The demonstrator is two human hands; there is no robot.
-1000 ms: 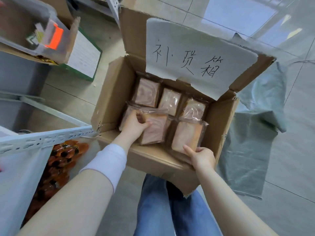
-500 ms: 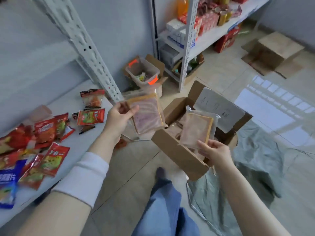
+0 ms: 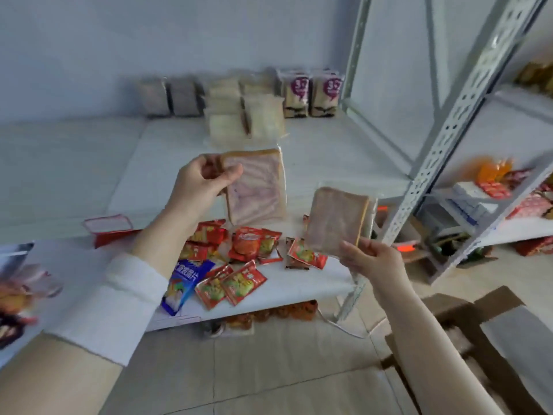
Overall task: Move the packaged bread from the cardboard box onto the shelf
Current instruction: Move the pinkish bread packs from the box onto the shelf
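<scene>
Two-handed, reached out over the shelf (image 3: 329, 151), well clear of the cardboard box (image 3: 466, 324) low on the right. Pinched one packaged bread (image 3: 257, 187) by its upper left corner in the left hand (image 3: 197, 184), hanging flat-faced above the red snack sachets (image 3: 248, 244). Gripped the second pack (image 3: 335, 220) from below in the right hand (image 3: 371, 259), upright, over the shelf's front edge. Faced the stacked bread (image 3: 245, 121) at the back of the shelf, straight ahead and beyond both hands; judged the left hand nearer.
</scene>
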